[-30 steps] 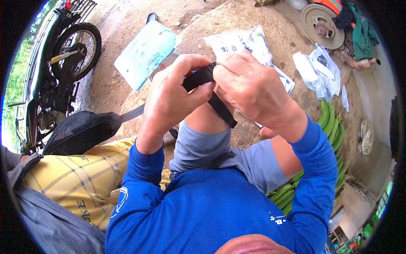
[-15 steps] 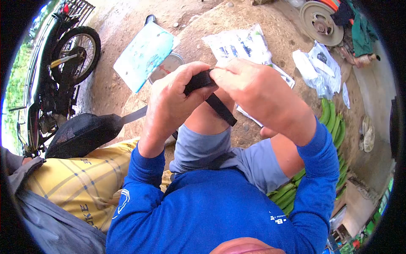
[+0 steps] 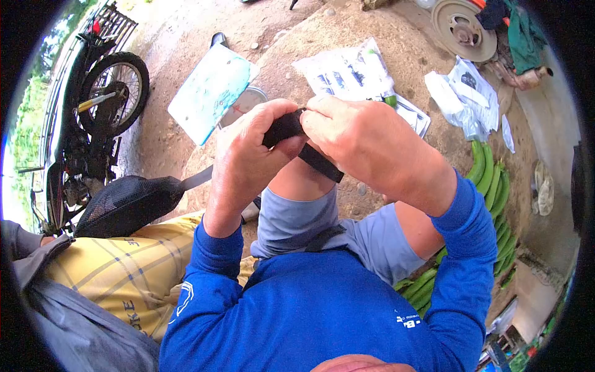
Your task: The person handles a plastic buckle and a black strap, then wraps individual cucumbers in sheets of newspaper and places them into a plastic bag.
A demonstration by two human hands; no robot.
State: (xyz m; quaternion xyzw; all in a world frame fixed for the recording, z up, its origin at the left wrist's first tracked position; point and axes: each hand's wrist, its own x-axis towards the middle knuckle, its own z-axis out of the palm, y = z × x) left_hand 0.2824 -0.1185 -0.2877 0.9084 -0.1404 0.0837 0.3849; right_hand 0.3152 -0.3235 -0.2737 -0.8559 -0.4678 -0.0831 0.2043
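A black strap (image 3: 284,128) is bent into a loop between my two hands, above my bare knee. My left hand (image 3: 242,152) is closed around the loop, thumb in front. With the fingers pinched together, my right hand (image 3: 372,146) grips the strap at the loop's right side. A loose strap end hangs below the fingers, toward the right. Left of my left wrist, a black mesh pouch-like thing (image 3: 131,203) hangs on a greyish strap that runs behind the wrist. Whether both straps are one piece is hidden.
A round dial scale (image 3: 251,99) lies partly under a blue-white sheet (image 3: 214,87). Plastic bags (image 3: 344,71) and green bananas (image 3: 496,186) lie ahead and right. A person in yellow shorts (image 3: 142,260) sits at my left, near a motorcycle (image 3: 102,105).
Both hands stay on the strap, with only a small shift of the fingers. The black mesh thing sits slightly lower and more to the right in view.
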